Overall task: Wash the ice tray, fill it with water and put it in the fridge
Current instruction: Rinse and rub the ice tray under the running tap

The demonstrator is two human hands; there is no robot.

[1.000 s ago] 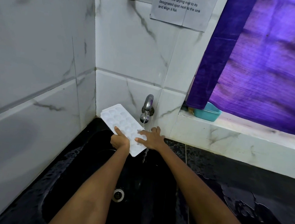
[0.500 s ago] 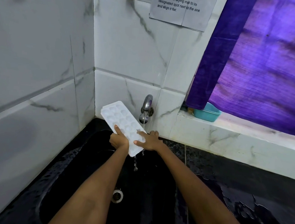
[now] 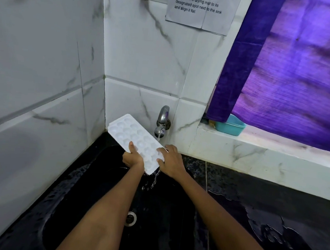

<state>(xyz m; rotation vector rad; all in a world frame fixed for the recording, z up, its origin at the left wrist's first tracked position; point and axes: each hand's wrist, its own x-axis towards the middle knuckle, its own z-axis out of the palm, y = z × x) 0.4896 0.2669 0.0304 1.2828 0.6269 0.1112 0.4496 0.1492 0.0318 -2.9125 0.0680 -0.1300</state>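
A white ice tray [image 3: 131,134] with round cells is held tilted over the black sink [image 3: 79,197], its far end raised toward the wall corner. My left hand [image 3: 133,158] grips the tray's near left edge, thumb on top. My right hand [image 3: 171,161] holds the near right edge, fingers spread along it. A chrome tap [image 3: 162,122] on the wall runs a thin stream onto the tray's right side. Water spills off the tray's low near corner into the basin.
The sink drain [image 3: 130,218] lies below my forearms. Wet black counter [image 3: 271,212] stretches to the right. A teal plastic tub [image 3: 230,126] sits on the white ledge under a purple curtain [image 3: 293,66]. Marble-tiled walls close in left and behind, with a paper note [image 3: 201,9].
The tray has shifted slightly under the tap and tipped lower at its near end. More water now pours off its near corner. Both hands keep their hold.
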